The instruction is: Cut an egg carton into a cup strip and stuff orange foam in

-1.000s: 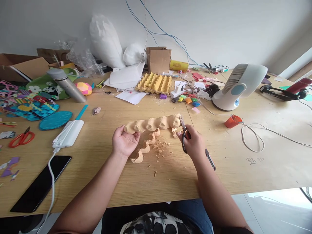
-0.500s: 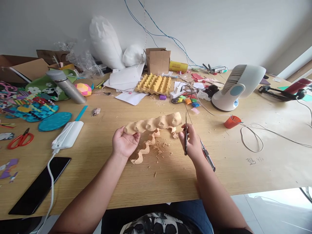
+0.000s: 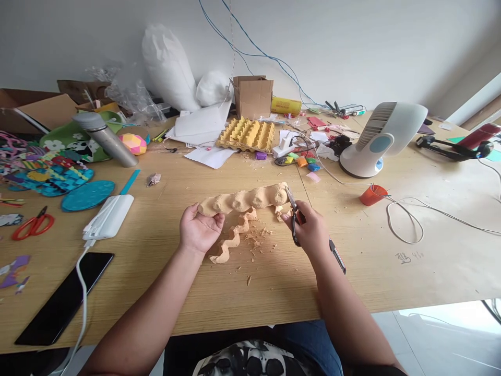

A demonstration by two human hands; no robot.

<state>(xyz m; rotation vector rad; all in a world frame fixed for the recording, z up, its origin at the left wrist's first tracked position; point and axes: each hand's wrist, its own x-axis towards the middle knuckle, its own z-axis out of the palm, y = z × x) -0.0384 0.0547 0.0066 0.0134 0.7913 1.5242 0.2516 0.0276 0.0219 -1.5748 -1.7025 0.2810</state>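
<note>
My left hand [image 3: 200, 231] is closed round the left end of a long bumpy strip of tan egg-carton pulp [image 3: 245, 199], held just above the wooden table [image 3: 250, 292]. My right hand [image 3: 309, 230] grips a pair of scissors [image 3: 293, 209], whose blades touch the strip's right end. Below the strip lie a wavy cut-off pulp piece [image 3: 230, 239] and several small scraps [image 3: 258, 240]. A utility knife [image 3: 337, 256] rests on the table beside my right wrist.
A yellow egg tray [image 3: 247, 134] and a cardboard box [image 3: 253, 96] stand behind. A white fan [image 3: 381, 137], an orange cup [image 3: 371, 195] and a looped cable [image 3: 405, 222] are right. Left lie a power bank [image 3: 108, 215], a phone [image 3: 64, 297], red scissors [image 3: 33, 224] and coloured craft pieces [image 3: 50, 175].
The scissors in my right hand swung upright and away from the strip, then tilted back so the blades meet its right end again. My left hand kept its hold.
</note>
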